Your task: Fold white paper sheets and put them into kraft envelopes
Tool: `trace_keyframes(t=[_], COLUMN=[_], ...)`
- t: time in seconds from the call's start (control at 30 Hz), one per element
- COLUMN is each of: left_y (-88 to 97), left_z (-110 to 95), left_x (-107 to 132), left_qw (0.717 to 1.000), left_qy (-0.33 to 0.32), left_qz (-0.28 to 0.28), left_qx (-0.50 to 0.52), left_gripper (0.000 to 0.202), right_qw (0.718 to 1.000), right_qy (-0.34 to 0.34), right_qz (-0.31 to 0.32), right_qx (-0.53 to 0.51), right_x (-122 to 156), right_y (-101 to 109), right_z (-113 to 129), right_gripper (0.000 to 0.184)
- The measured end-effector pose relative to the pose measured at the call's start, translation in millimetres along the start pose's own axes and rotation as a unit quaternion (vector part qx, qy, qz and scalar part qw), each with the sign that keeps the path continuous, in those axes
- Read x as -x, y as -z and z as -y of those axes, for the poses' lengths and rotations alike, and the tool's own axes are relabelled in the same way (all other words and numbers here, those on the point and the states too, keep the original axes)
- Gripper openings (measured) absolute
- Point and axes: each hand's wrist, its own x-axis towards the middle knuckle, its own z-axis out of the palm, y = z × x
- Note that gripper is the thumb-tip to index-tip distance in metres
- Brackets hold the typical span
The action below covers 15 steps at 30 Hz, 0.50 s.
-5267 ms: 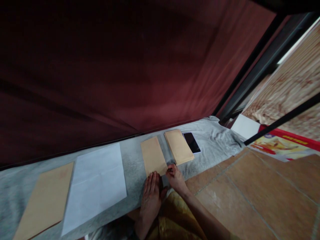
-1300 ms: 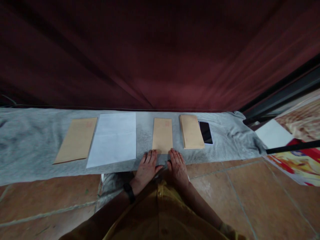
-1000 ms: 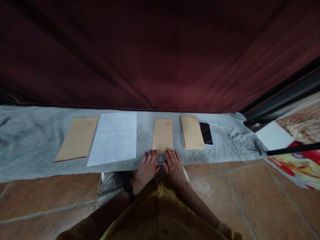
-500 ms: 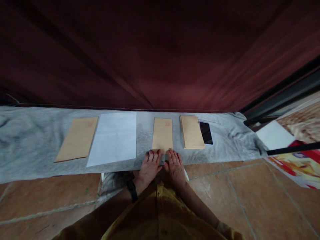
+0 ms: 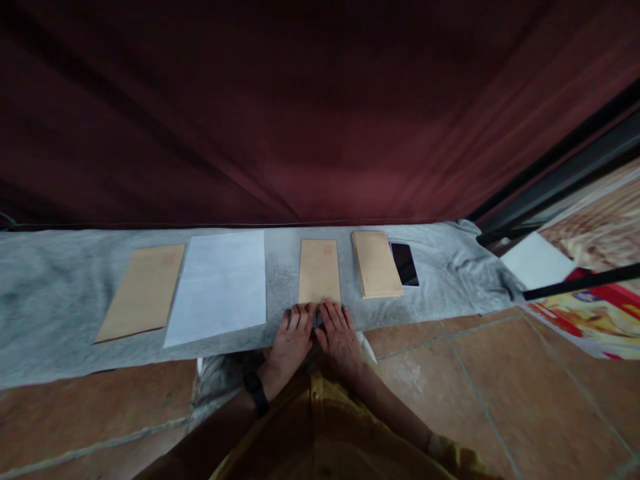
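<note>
My left hand [image 5: 289, 341] and my right hand [image 5: 338, 335] lie flat side by side on a grey cloth [image 5: 50, 293], fingers stretched out. Their fingertips touch the near edge of a single brown envelope [image 5: 319, 270]. Neither hand holds anything. A black band sits on my left wrist. Right of that envelope lies a stack of brown envelopes [image 5: 375, 263], with a dark phone [image 5: 404, 263] beside it. To the left lie a white sheet of paper [image 5: 219, 285] and a larger brown envelope [image 5: 142, 291].
The grey cloth runs along the foot of a dark red curtain [image 5: 280, 113]. Brown floor tiles [image 5: 500, 387] spread out on the near side. At the right are a white sheet [image 5: 536, 260], a colourful printed sheet [image 5: 595, 320] and a black bar [image 5: 580, 283].
My hands have drawn closer together at the near edge of the single envelope. The view has shifted slightly, so everything sits a little further left.
</note>
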Motion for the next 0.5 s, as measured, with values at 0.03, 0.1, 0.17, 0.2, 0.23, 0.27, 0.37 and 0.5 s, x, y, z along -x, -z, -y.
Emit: trace_keyframes(t=[0.03,0.1,0.17,0.2,0.23,0.27,0.37,0.5], left_y=[1.2,3.0,3.0,2.2,1.1,-0.2,-4.0,-5.9], left_z=[0,2,4,5,7,8,12,18], left_x=[0,-1,0,1,2,4,7,4], left_qw=[1.0,1.0,1.0,1.0,0.999,0.999,0.998,0.991], left_qy=[0.0,0.0,0.004,0.007,0.01,0.013,0.02,0.059], left_qz=[-0.001,-0.005,-0.011,-0.015,-0.02,-0.024,-0.04,-0.056], left_qx=[-0.002,0.001,0.013,0.02,0.027,0.033,0.053,0.106], left_gripper=[0.065,0.062,0.06,0.06,0.061,0.063,0.067,0.057], right_qw=[1.0,1.0,1.0,1.0,0.999,0.999,0.999,0.998], right_qy=[0.004,-0.002,-0.018,-0.025,-0.032,-0.037,-0.046,-0.053], right_qz=[0.003,0.003,0.001,0.001,0.002,0.003,0.005,0.006], right_qx=[-0.005,-0.007,-0.001,0.003,0.007,0.01,0.018,0.021], right_x=[-1,-2,-1,0,2,3,8,11], right_y=[-1,-2,0,1,2,4,9,10], right_z=[2,4,2,0,-2,-4,-9,-9], right_gripper=[0.055,0.055,0.054,0.054,0.054,0.055,0.055,0.056])
